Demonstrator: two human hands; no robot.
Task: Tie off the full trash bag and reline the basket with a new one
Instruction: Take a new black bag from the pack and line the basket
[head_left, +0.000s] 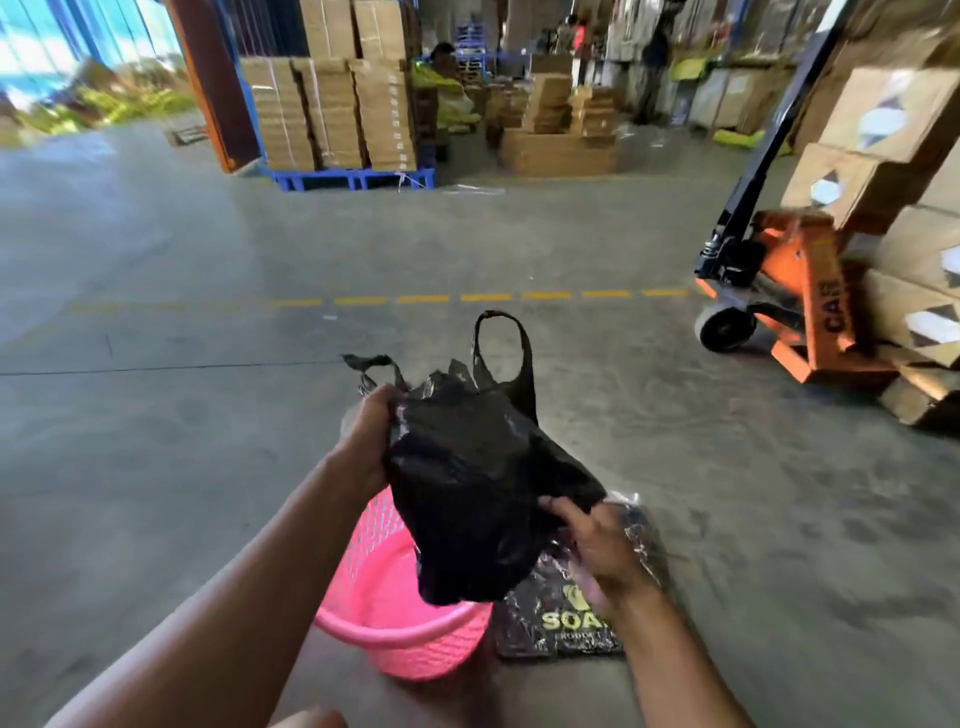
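A black plastic bag (467, 478) with two loop handles hangs in the air above a pink mesh basket (400, 629) that stands on the concrete floor. My left hand (366, 441) grips the bag's upper left edge near one handle. My right hand (592, 545) pinches the bag's lower right side. The basket's inside looks bare pink, with no liner. The bag's lower end droops over the basket's rim.
A flat pack of black bags with yellow lettering (566, 608) lies on the floor right of the basket. An orange pallet jack (789, 296) and stacked cartons (893, 156) stand at right. Cardboard stacks on a blue pallet (353, 176) are far ahead.
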